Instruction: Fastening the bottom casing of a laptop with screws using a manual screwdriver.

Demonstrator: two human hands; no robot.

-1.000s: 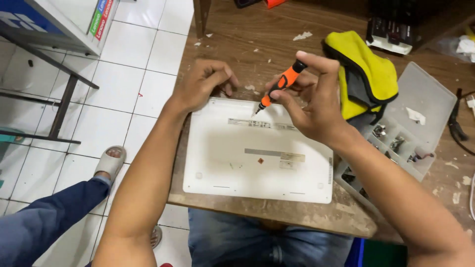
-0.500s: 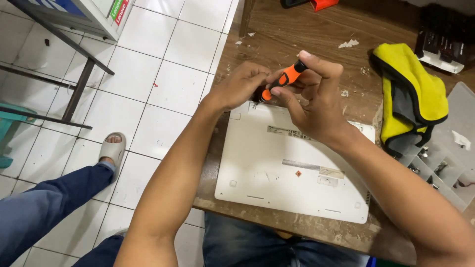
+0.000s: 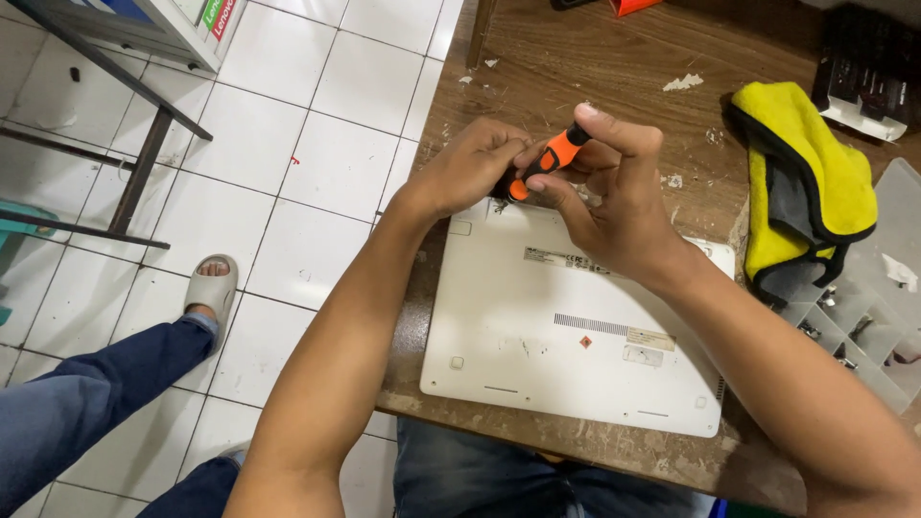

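A white laptop (image 3: 576, 331) lies upside down on a worn wooden table (image 3: 595, 67), its underside facing up. My right hand (image 3: 614, 206) grips an orange and black screwdriver (image 3: 547, 158) by the handle, its tip pointing down at the laptop's far left corner. My left hand (image 3: 470, 168) is closed around the lower end of the screwdriver near its tip, resting at that same corner. The tip itself is hidden behind my fingers.
A yellow and grey cloth (image 3: 801, 192) lies to the right of the laptop. A clear compartment box (image 3: 863, 307) with small parts sits at the right edge. A black case (image 3: 868, 72) is at the far right. White tiled floor (image 3: 317, 144) and a person's sandalled foot (image 3: 211, 288) are on the left.
The view has shifted, so the table sits further right in the frame. My left hand moved from the laptop's back edge onto the screwdriver's lower end, and both hands now meet at the far left corner.
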